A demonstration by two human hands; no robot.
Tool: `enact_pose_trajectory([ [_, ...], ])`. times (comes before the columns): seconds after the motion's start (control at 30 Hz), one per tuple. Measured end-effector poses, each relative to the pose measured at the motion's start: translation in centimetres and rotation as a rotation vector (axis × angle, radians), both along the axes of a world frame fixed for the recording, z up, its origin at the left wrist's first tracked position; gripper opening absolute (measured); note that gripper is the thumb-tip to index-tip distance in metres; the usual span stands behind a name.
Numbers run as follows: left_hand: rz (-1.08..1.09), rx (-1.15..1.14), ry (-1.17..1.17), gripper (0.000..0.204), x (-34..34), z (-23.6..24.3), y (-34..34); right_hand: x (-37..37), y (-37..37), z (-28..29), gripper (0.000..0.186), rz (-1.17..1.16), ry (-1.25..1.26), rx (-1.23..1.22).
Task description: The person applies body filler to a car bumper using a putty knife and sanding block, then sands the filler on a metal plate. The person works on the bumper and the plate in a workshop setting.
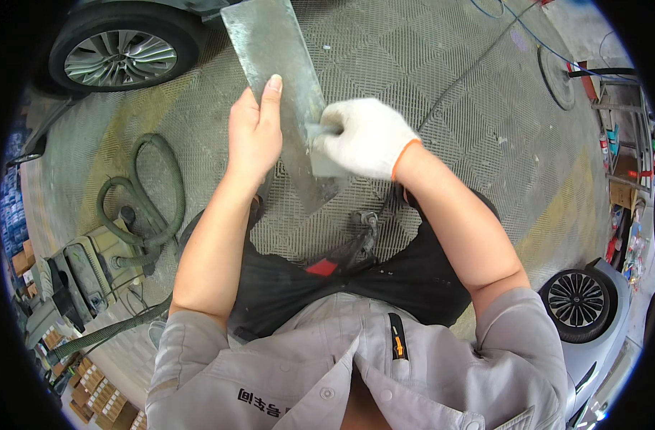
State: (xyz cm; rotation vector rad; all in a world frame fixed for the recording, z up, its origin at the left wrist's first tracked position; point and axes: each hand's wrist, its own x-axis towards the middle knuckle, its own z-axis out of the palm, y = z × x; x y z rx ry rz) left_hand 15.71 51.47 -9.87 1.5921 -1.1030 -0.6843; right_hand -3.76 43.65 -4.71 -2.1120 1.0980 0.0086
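Observation:
My bare left hand [257, 136] grips a long, flat, smeared grey metal plate [270, 46], with the thumb lying along its upper face. The plate is tilted, running from the top of the view down toward my knees. My right hand [363, 138], in a white knit glove with an orange cuff, is closed at the plate's right edge. A putty scraper [329, 167] shows below its fingers, its pale blade blurred by motion and lying against the plate. The glove hides most of its handle.
A car wheel [121, 59] stands at the upper left, another car wheel [577, 305] at the lower right. A green hose [177, 186] coils on the ribbed floor by a boxy machine [84, 276] at left. Cables cross the upper right floor near a shelf rack [624, 136].

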Motion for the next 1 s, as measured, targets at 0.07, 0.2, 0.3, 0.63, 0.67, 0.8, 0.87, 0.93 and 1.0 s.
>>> enact_pose_trajectory([
  [0.07, -0.015, -0.023, 0.12, 0.041, 0.1, 0.1, 0.0, -0.3, -0.6, 0.0, 0.048, -0.064, 0.006, 0.023],
  [0.2, -0.068, 0.005, 0.187, 0.041, 0.2, 0.1, 0.2, -0.5, -0.8, 0.1, 0.053, -0.182, -0.075, 0.103],
  [0.3, -0.083, -0.027, 0.096, 0.039, 0.0, -0.2, 0.3, -0.3, -0.3, -0.2, 0.051, -0.002, -0.011, 0.021],
  [0.63, -0.23, -0.031, -0.231, 0.033, -0.8, 0.2, 1.0, -1.2, -1.9, -1.4, 0.042, -0.448, -0.326, 0.183],
  [0.67, -0.277, 0.006, -0.298, 0.031, -0.7, 0.4, 1.2, -1.3, -2.0, -1.5, 0.041, -0.494, -0.382, 0.193],
  [0.8, -0.394, 0.122, -0.487, 0.03, 0.6, 1.0, 1.5, -1.6, -1.8, -1.5, 0.033, -0.596, -0.549, 0.146],
  [0.87, -0.403, 0.105, -0.518, 0.032, 1.2, 1.0, 1.4, -1.7, -1.7, -1.3, 0.033, -0.641, -0.631, 0.218],
  [0.93, -0.373, 0.045, -0.542, 0.035, 1.3, 0.8, 1.6, -1.7, -1.5, -1.3, 0.034, -0.631, -0.69, 0.29],
  [1.0, -0.237, -0.065, -0.392, 0.035, 0.8, 0.5, 2.0, -1.5, -0.8, -1.4, 0.036, -0.533, -0.574, 0.268],
])
